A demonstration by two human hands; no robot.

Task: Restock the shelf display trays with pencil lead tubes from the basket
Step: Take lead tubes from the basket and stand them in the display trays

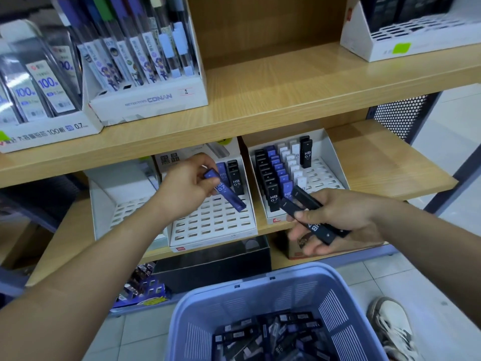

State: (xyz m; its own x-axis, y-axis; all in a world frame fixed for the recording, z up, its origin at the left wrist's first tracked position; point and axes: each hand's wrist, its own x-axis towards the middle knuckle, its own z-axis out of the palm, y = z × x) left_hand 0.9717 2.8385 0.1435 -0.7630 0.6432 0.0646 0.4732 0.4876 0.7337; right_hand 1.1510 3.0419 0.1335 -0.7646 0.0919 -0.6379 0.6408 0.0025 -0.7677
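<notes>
My left hand (186, 187) pinches a blue lead tube (229, 195) marked 0.7, tilted over the middle white display tray (213, 225). That tray has mostly bare slots, with a blue and a black tube (235, 178) standing at its back. My right hand (335, 220) grips a few black lead tubes (312, 214) in front of the right tray (325, 173), which holds rows of black, blue and white tubes. Below, a lilac basket (260, 308) holds several loose tubes (273, 337).
A third white tray (117, 204) sits left of the middle one. The upper shelf (273, 95) carries a Conan lead display (145, 74) and a white box (406, 35). Boxes stand under the lower shelf. A shoe (393, 327) is on the tiled floor at right.
</notes>
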